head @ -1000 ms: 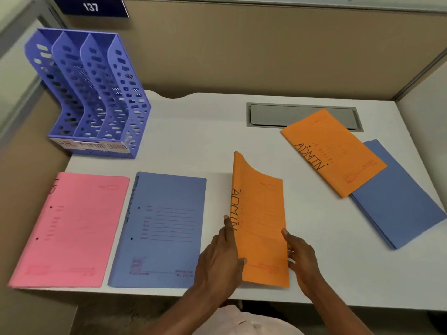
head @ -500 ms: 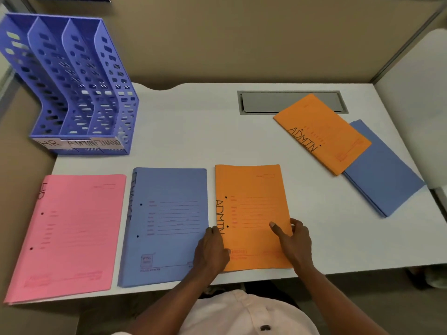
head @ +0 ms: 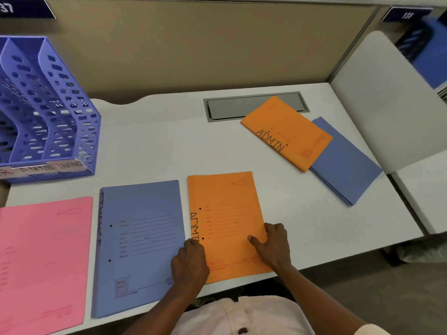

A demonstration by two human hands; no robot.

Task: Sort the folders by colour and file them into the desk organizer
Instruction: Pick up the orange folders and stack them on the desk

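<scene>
Both hands flat on the near orange ADMIN folder (head: 225,221) at the desk's (head: 157,146) front edge: left hand (head: 189,262) curled loosely at its spine, right hand (head: 274,245) spread on the cover, gripping nothing. Second orange ADMIN folder (head: 287,131) up and to the right, long axis diagonal, overlapping a blue folder (head: 348,165), nearer the right hand. Desk organizer (head: 48,112) far left.
</scene>
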